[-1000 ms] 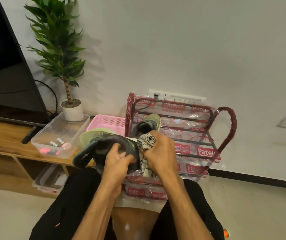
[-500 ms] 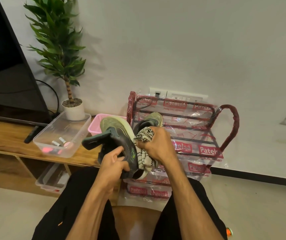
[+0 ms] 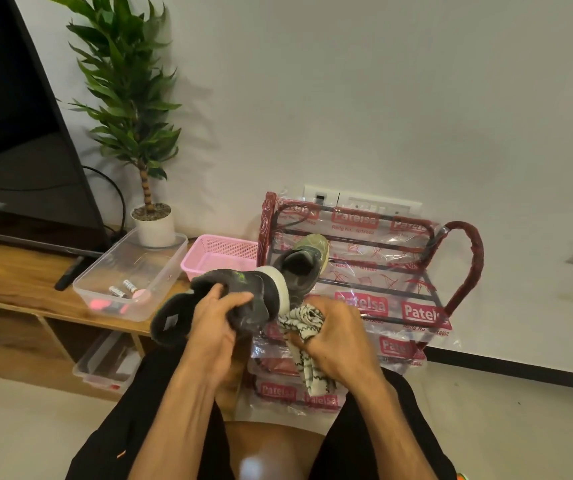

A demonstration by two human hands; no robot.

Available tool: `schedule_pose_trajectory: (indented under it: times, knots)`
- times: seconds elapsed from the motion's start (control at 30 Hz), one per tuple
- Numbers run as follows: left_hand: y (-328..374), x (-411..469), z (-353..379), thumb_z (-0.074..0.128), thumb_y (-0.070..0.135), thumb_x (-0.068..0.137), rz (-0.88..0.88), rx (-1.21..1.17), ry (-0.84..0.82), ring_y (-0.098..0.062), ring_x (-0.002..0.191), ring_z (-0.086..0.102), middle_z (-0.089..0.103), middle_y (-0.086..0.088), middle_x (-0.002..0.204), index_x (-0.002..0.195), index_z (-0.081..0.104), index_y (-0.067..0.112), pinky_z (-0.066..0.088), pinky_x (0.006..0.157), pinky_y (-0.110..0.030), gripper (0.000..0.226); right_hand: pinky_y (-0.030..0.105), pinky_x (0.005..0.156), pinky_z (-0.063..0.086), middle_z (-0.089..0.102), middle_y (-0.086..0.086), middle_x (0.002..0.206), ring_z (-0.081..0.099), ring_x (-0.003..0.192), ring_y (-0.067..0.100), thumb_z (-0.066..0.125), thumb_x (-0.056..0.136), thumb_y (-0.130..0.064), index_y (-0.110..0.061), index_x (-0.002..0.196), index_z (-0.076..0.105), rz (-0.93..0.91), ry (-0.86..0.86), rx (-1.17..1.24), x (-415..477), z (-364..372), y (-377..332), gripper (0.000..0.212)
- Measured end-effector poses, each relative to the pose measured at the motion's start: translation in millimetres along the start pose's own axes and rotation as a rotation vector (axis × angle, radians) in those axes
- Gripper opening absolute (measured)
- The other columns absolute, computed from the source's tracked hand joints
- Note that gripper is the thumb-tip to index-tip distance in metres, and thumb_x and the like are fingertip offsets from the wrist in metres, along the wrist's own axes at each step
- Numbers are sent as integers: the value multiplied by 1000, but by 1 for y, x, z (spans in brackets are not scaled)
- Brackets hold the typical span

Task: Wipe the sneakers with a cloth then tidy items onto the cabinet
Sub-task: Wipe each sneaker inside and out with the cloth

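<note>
Sneaker (image 3: pixel 261 285): dark grey, pale sole rim, held up over the lap in front of the rack (image 3: pixel 474 258); clasped at mid-upper by left hand (image 3: pixel 217 320), fingers curled over the top and thumb beneath, probably to steady it and turn the toe end toward the wiping hand. Cloth (image 3: pixel 304 322): white with dark pattern, bunched in right hand (image 3: pixel 338 336), fingers closed tight around it, a loose tail hanging below the fist; wad touching the sneaker at the sole rim near the toe, seemingly bunched to give a firm pad for rubbing. Second sneaker (image 3: pixel 300 268): same colouring, greenish sole showing, parked on an upper rack shelf just behind the held one, within reach; wiped or unwiped, cannot tell. Rack: red frame in printed clear wrap, on the floor against the wall, just right of the cabinet (image 3: pixel 11 275). Cabinet: low, wooden, bearing TV (image 3: pixel 18 133), potted plant (image 3: pixel 132 98), dark remote (image 3: pixel 68 275), clear tub (image 3: pixel 139 258) with small items (image 3: pixel 122 296) inside, too small to name, and pink basket (image 3: pixel 222 252) at the end nearest the rack. Step in hand, by judgement: wiping of one sneaker; tidying onto the cabinet not yet begun. Next move likely to call for turning the sneaker within the left grip to bring unwiped faces to the cloth.
</note>
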State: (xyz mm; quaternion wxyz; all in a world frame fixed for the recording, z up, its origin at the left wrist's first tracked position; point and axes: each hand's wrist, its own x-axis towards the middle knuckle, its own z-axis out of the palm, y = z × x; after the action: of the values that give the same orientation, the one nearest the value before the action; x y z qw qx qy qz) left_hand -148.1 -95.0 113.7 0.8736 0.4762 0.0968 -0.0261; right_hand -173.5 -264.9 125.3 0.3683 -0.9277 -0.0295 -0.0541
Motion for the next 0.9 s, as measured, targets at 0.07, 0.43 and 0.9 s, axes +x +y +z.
schedule_pose_trajectory:
  times: [0.07, 0.43, 0.9]
  knots:
    - [12, 3, -5, 64, 12, 72, -25, -170, -33, -21, 92, 69, 73, -10, 100, 111, 64, 8, 55, 79, -34, 38, 31, 60, 58, 69, -6, 74, 64, 65, 4, 80, 80, -20, -24, 80, 66, 50, 16, 65, -4, 4, 10, 15]
    - [10, 0, -13, 85, 7, 55, -51, 153, -374, -28, 115, 64, 67, -15, 125, 136, 48, 6, 56, 84, -29, 89, 28, 67, 59, 74, -8, 82, 71, 73, 8, 85, 73, -25, -29, 93, 69, 19, 458, 502, -7, -12, -12, 26]
    - [-6, -8, 8, 55, 36, 93, -41, 316, -201, -23, 96, 72, 75, -12, 103, 114, 68, 12, 54, 77, -29, 34, 1, 64, 46, 64, -25, 84, 63, 80, -16, 83, 78, -15, -26, 104, 69, -79, 458, 370, 3, -4, -31, 31]
